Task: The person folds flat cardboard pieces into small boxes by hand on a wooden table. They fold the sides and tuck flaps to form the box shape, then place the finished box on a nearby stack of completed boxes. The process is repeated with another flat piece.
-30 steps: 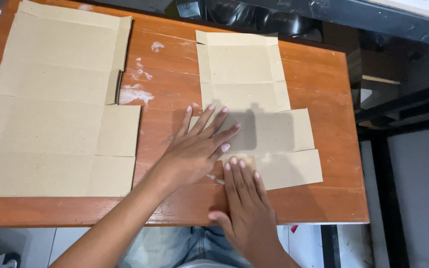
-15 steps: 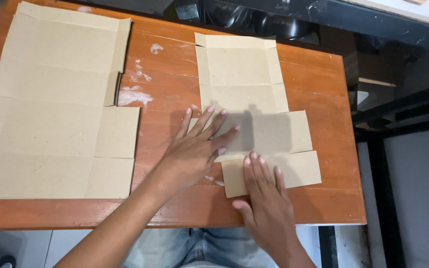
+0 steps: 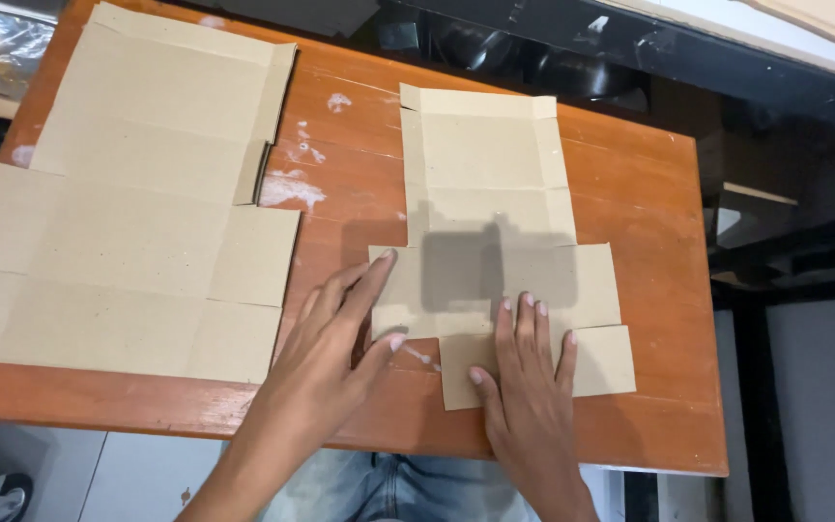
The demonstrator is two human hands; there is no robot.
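Right hand (image 3: 529, 387): flat, fingers together, pressing the nearest flap of the small cardboard cutout (image 3: 495, 232).
Left hand (image 3: 335, 338): flat, fingers spread, thumb and fingertips on the cutout's left edge.
Small cutout: unfolded, lying under both hands and stretching away from them.
Large cardboard cutout (image 3: 118, 222): flat, left of the left hand.
Table (image 3: 669, 290): orange wood, white paint smears beyond the left hand.

Paint-stained orange wooden table (image 3: 649, 193), perhaps shelving beyond.

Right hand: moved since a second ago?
Yes. The right hand has slid forward from the table's near edge onto the bottom flap of the small cardboard cutout, fingers now reaching the fold line; earlier only its fingertips touched the flap.
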